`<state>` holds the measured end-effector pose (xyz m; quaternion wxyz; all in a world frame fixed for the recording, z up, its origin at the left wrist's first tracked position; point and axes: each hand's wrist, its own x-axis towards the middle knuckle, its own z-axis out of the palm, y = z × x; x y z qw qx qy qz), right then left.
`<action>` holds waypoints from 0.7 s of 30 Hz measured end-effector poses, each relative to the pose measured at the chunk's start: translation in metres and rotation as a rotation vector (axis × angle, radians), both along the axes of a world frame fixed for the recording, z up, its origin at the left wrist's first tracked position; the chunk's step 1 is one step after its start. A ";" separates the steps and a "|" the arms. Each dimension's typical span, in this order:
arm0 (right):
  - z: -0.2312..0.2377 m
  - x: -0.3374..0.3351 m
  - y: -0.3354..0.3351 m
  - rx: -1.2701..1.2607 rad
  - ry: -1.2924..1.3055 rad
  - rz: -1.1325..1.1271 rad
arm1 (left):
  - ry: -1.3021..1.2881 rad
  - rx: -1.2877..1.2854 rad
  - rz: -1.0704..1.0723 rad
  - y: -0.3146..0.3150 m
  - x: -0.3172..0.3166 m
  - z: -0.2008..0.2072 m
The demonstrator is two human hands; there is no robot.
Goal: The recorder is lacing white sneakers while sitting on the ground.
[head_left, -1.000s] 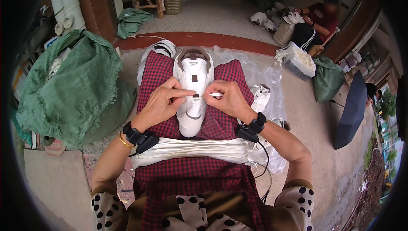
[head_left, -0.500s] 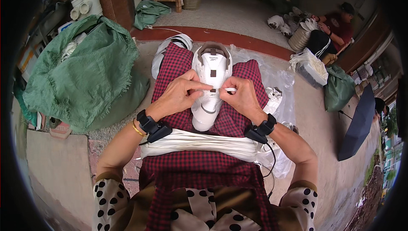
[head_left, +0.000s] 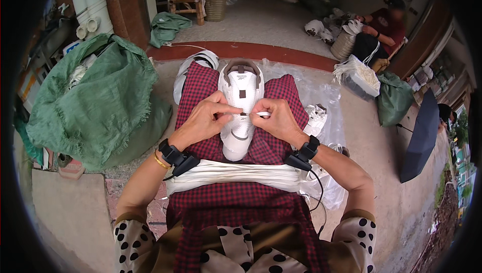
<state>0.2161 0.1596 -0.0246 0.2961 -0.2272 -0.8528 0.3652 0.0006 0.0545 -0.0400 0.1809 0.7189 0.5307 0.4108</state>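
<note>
On the lap, over a red checked cloth (head_left: pixel 201 87), lies a white shoe (head_left: pixel 241 107) with its toe toward the person. Left hand (head_left: pixel 208 120) pinches the lace (head_left: pixel 253 114) at the shoe's middle. Right hand (head_left: pixel 276 120) pinches the lace end. Beside the left knee stands a green sack (head_left: pixel 95 97).

I see the shoe (head_left: pixel 241 104) on the lap cloth (head_left: pixel 221 192), dead centre. Left hand (head_left: pixel 208 121) at its 9 o'clock, right hand (head_left: pixel 276 121) at 3, both touching it. Sack (head_left: pixel 95 102) at 9, well apart. Plastic sheet (head_left: pixel 316 92) at 2. Another person (head_left: pixel 381 27) far off at 1.
</note>
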 end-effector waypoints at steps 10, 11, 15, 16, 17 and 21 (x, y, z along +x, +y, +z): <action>-0.005 -0.006 0.012 0.151 0.045 0.120 | -0.045 -0.006 -0.008 0.005 0.003 0.000; -0.009 -0.012 0.013 0.177 0.043 0.138 | -0.024 -0.076 0.060 -0.001 0.005 0.007; 0.008 -0.002 0.007 0.297 -0.063 0.099 | -0.050 -0.019 0.002 -0.010 0.009 0.011; 0.012 0.004 0.011 0.351 -0.079 0.102 | -0.046 -0.037 0.009 -0.005 0.012 0.014; 0.012 0.006 0.010 0.377 -0.081 0.108 | -0.070 -0.086 0.021 -0.003 0.011 0.010; 0.010 -0.008 0.001 0.504 -0.154 0.019 | -0.095 -0.051 0.004 0.006 0.011 0.011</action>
